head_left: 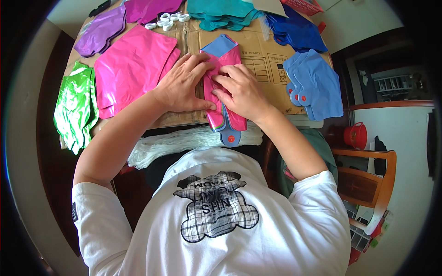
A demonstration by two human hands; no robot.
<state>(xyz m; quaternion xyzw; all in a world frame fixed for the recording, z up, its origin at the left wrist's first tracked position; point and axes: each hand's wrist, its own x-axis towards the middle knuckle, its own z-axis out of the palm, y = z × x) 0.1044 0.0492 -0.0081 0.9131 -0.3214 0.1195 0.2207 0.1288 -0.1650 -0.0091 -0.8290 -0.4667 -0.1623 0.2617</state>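
Observation:
A narrow folded bundle of flat foil balloons (235, 57) lies on the cardboard in front of me, pink outside with blue showing at its far end. From its near end a rounded blue tab with a red dot (230, 138) sticks out past the edge. My left hand (184, 80) grips the bundle's left side, fingers bent over the top and thumb stretched along the lower part. Curled fingers of my right hand (241, 89) pinch the pink foil from the right. The foil under both hands is partly hidden.
Flat stacks surround the bundle: pink (131, 69), green (76, 106), purple (102, 32), teal (223, 14), dark blue (297, 32) and light blue (317, 83). Small white ribbon rolls (166, 21) sit at the back. White strands (184, 142) hang along the near edge; a wooden chair (389, 175) stands right.

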